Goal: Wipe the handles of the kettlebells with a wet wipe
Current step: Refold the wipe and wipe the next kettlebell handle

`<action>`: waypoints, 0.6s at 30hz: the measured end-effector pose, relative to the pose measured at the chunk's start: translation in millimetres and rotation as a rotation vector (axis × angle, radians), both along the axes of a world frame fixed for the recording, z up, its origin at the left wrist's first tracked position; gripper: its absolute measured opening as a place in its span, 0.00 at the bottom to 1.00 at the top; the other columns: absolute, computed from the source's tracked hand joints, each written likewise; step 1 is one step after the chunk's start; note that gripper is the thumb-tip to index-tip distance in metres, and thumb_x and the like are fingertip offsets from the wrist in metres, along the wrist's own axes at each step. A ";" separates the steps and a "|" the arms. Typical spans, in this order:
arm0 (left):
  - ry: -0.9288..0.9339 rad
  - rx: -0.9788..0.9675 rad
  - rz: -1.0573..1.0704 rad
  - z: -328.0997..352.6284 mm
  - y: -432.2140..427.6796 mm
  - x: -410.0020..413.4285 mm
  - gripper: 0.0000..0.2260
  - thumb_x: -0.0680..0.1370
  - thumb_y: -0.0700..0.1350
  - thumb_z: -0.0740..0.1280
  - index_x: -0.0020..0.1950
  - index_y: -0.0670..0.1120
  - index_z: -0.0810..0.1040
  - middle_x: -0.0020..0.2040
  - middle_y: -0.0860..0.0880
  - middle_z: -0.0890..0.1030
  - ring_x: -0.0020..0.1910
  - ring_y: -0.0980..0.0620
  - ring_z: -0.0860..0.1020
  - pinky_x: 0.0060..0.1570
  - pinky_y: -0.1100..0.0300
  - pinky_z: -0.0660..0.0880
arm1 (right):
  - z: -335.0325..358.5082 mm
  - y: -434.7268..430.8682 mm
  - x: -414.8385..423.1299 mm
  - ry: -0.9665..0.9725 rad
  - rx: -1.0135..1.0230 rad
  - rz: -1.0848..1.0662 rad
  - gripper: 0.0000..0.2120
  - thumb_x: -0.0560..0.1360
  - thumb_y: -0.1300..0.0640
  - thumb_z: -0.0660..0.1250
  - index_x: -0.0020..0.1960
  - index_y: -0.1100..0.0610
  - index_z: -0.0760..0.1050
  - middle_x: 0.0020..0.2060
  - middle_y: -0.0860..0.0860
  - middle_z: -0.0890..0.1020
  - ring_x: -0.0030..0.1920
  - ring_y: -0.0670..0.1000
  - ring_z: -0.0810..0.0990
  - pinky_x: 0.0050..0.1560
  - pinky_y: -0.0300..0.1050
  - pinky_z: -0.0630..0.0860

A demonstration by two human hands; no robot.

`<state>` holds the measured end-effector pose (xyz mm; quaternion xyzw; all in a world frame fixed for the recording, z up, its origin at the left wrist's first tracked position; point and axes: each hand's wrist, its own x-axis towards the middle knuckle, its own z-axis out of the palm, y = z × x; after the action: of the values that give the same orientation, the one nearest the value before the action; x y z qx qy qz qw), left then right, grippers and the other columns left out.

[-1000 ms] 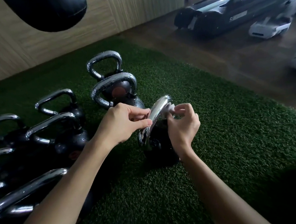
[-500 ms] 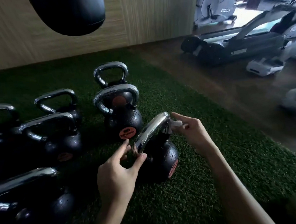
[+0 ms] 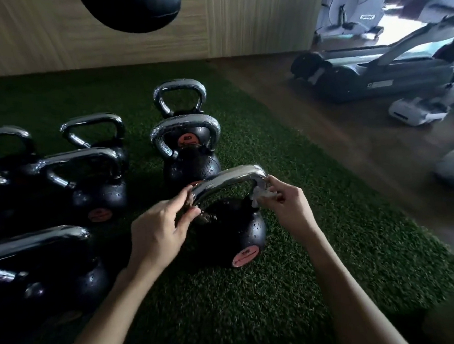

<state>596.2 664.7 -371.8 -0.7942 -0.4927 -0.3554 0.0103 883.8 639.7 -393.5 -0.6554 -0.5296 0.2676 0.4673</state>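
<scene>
A black kettlebell (image 3: 235, 232) with a chrome handle (image 3: 229, 178) stands on green turf, nearest to me. My left hand (image 3: 160, 229) pinches the handle's left leg. My right hand (image 3: 289, 205) holds a small white wet wipe (image 3: 262, 196) pressed against the handle's right leg. Water drops dot the kettlebell's body. Several other black kettlebells with chrome handles stand behind and to the left, the closest one (image 3: 190, 158) just beyond the handle I hold.
The green turf (image 3: 318, 246) ends at a wooden floor (image 3: 338, 138) on the right. A treadmill (image 3: 374, 75) and white machine parts (image 3: 416, 109) lie beyond. A dark punching bag (image 3: 133, 7) hangs at the top. A wood-panel wall (image 3: 39, 31) runs behind.
My left hand has moved up from below the handle and closed on its left leg. My right hand stays with the wipe at the right leg. The view has tilted upward.
</scene>
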 end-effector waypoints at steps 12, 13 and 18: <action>-0.145 -0.205 -0.230 10.2 22.5 -20.4 0.20 0.77 0.55 0.74 0.68 0.56 0.79 0.53 0.53 0.87 0.27 0.59 0.79 0.37 0.63 0.79 | -9.2 -49.3 -45.0 0.010 0.079 -0.221 0.20 0.75 0.54 0.75 0.67 0.53 0.79 0.51 0.37 0.84 0.49 0.38 0.83 0.50 0.37 0.78; -0.171 -0.223 -0.222 9.8 19.3 -20.4 0.20 0.77 0.56 0.73 0.68 0.57 0.79 0.50 0.54 0.88 0.27 0.58 0.80 0.38 0.61 0.81 | -10.1 -46.4 -41.3 -0.013 0.071 -0.198 0.20 0.75 0.52 0.74 0.66 0.53 0.79 0.51 0.38 0.84 0.49 0.40 0.83 0.49 0.39 0.78; -0.173 -0.180 -0.138 10.8 -15.2 -19.5 0.18 0.76 0.50 0.76 0.65 0.49 0.82 0.50 0.56 0.86 0.30 0.67 0.77 0.36 0.71 0.75 | -5.0 -20.2 -32.3 -0.104 0.042 -0.064 0.25 0.75 0.52 0.73 0.71 0.47 0.76 0.50 0.44 0.87 0.49 0.43 0.85 0.48 0.42 0.80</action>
<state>576.7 649.4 -361.0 -0.7903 -0.4658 -0.3769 -0.1279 851.5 619.5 -398.5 -0.6752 -0.5373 0.2069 0.4611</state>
